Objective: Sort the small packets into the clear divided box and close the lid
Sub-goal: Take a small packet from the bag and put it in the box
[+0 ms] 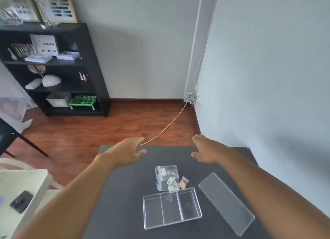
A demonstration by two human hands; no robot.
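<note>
L hand (127, 152) & R hand (205, 150): fingers spread, empty, above table's (125, 194) far edge. Packets (174, 182) behind clear divided box (172, 207); lid (225, 203) to its right.

1. Looking like a room in a home, perhaps used for nail or beauty work.
2. Showing reddish wood flooring (110, 129) meeting plain pale walls (142, 51).
3. Holding a black shelf unit (71, 69) carrying brushes (22, 49), small bottles (83, 76), a round mirror (36, 69) and a green basket (82, 101).
4. Propping framed colour-swatch charts (59, 4) on top of the unit.
5. Trailing a cord (169, 124) across the floor towards a dark table (125, 194).
</note>
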